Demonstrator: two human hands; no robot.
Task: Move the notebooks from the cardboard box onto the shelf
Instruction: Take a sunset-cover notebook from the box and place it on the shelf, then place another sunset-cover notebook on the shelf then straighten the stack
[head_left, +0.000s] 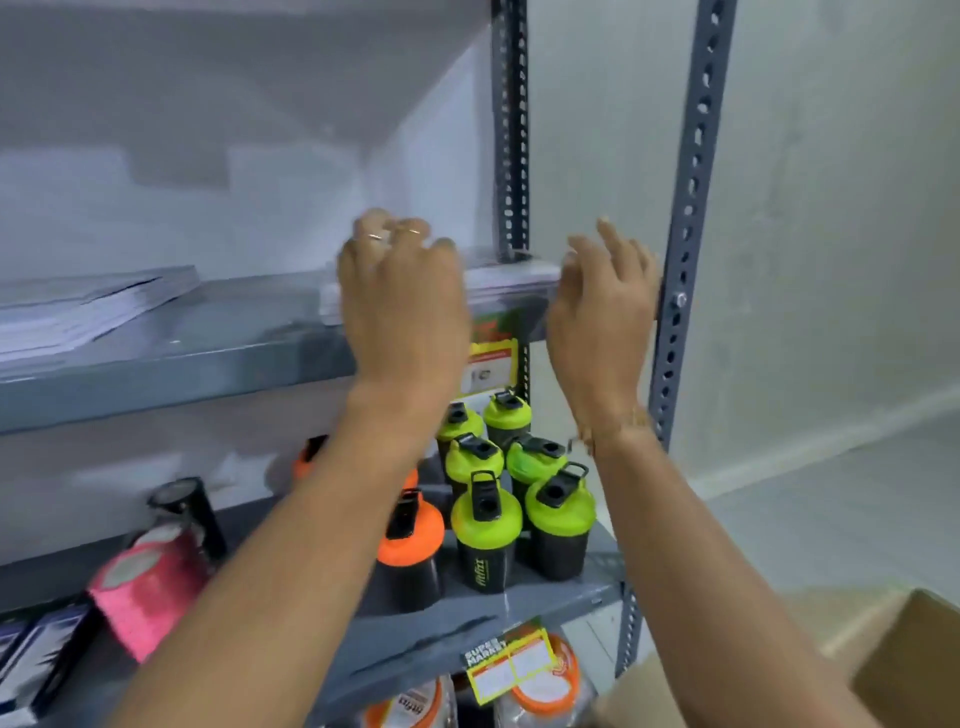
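Lying between both open hands (405, 296) (602, 301), notebooks (511, 278) rest on shelf (208, 358).

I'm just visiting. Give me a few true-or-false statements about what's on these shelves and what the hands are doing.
1. Both hands, left and right, are raised at the upper shelf. True.
2. A stack of notebooks lies on that shelf's left part. True.
3. The green-lidded bottles stand on the top shelf. False: they stand one shelf lower.
4. The cardboard box sits on the shelf. False: it is off the shelf, at lower right.
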